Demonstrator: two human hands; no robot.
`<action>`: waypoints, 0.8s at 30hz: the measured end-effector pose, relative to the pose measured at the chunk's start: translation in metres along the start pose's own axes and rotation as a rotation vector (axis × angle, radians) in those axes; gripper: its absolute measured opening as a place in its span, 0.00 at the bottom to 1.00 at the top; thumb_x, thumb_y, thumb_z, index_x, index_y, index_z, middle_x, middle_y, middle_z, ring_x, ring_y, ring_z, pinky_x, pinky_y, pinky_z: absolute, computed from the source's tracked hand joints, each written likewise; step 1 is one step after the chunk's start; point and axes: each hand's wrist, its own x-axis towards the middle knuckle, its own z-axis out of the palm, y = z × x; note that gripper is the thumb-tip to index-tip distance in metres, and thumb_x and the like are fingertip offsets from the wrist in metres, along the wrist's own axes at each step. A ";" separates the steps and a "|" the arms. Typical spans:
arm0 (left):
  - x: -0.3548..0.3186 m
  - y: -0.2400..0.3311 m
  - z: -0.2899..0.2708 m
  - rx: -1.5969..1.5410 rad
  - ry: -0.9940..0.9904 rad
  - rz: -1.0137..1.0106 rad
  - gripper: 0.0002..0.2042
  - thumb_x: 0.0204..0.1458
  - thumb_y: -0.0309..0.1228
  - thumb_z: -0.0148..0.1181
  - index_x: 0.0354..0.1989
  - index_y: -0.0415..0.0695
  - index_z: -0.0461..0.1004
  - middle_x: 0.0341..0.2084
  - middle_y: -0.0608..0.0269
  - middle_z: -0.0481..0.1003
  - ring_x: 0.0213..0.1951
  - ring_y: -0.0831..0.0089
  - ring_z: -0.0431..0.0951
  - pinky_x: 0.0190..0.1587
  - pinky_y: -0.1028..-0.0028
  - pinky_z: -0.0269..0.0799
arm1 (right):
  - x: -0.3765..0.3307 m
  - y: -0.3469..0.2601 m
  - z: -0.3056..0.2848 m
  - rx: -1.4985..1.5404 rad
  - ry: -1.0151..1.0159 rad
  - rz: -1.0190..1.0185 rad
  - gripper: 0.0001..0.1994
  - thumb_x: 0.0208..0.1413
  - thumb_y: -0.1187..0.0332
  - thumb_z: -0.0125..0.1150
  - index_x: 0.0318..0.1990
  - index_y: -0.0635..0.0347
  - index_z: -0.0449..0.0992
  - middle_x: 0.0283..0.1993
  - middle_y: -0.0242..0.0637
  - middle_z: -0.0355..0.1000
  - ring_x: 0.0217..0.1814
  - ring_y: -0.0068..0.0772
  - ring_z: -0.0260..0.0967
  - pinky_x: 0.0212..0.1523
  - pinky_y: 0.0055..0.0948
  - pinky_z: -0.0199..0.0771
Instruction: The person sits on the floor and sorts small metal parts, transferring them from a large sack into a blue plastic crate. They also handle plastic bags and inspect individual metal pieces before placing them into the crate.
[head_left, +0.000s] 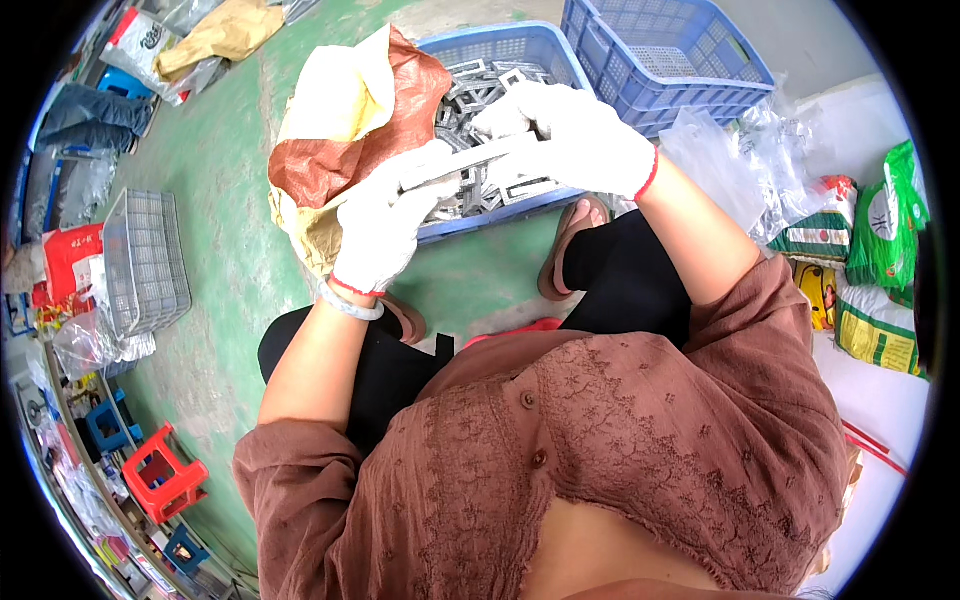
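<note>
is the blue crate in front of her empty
No, the near blue crate holds a heap of grey metal frames beneath both gloved hands.

Green sacks [885,225] right; red-white pkg [68,262] left.

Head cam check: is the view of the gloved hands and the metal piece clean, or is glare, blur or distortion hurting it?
Head view: even daylight, no harsh shadows; left hand, right hand and metal piece sharp at centre; white gloves slightly washed out; fisheye bends the blue crate edges, and black vignette rings the rim.
</note>
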 end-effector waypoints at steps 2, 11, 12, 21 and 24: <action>0.001 0.001 0.002 -0.006 -0.006 0.005 0.18 0.58 0.22 0.54 0.57 0.31 0.68 0.47 0.52 0.77 0.48 0.70 0.79 0.51 0.74 0.74 | -0.001 0.003 -0.001 -0.018 0.021 -0.022 0.20 0.51 0.53 0.63 0.47 0.55 0.74 0.41 0.46 0.74 0.45 0.53 0.70 0.46 0.42 0.70; 0.004 -0.002 0.008 -0.034 -0.016 -0.015 0.18 0.58 0.23 0.57 0.56 0.31 0.69 0.45 0.54 0.79 0.47 0.71 0.80 0.49 0.75 0.75 | -0.006 0.012 -0.001 -0.077 0.070 0.023 0.22 0.49 0.50 0.65 0.47 0.54 0.75 0.42 0.47 0.73 0.46 0.52 0.70 0.47 0.43 0.70; 0.004 -0.002 0.009 -0.028 -0.011 -0.017 0.17 0.57 0.23 0.57 0.55 0.31 0.70 0.44 0.55 0.79 0.46 0.73 0.80 0.48 0.76 0.75 | -0.007 0.014 0.000 -0.064 0.085 0.007 0.23 0.48 0.50 0.65 0.47 0.54 0.75 0.42 0.46 0.73 0.46 0.51 0.70 0.47 0.43 0.70; -0.001 0.013 0.019 0.060 0.027 -0.079 0.15 0.56 0.29 0.62 0.50 0.36 0.75 0.35 0.67 0.79 0.33 0.82 0.76 0.36 0.81 0.73 | -0.006 0.011 -0.005 0.207 0.026 0.046 0.18 0.46 0.72 0.72 0.46 0.61 0.77 0.42 0.30 0.75 0.44 0.20 0.71 0.45 0.24 0.72; -0.003 0.021 0.021 0.086 0.009 -0.123 0.16 0.55 0.28 0.64 0.50 0.35 0.75 0.37 0.66 0.79 0.34 0.82 0.76 0.36 0.81 0.73 | -0.005 0.011 -0.005 0.248 -0.007 0.047 0.17 0.48 0.73 0.70 0.47 0.62 0.77 0.44 0.31 0.75 0.45 0.21 0.71 0.46 0.24 0.73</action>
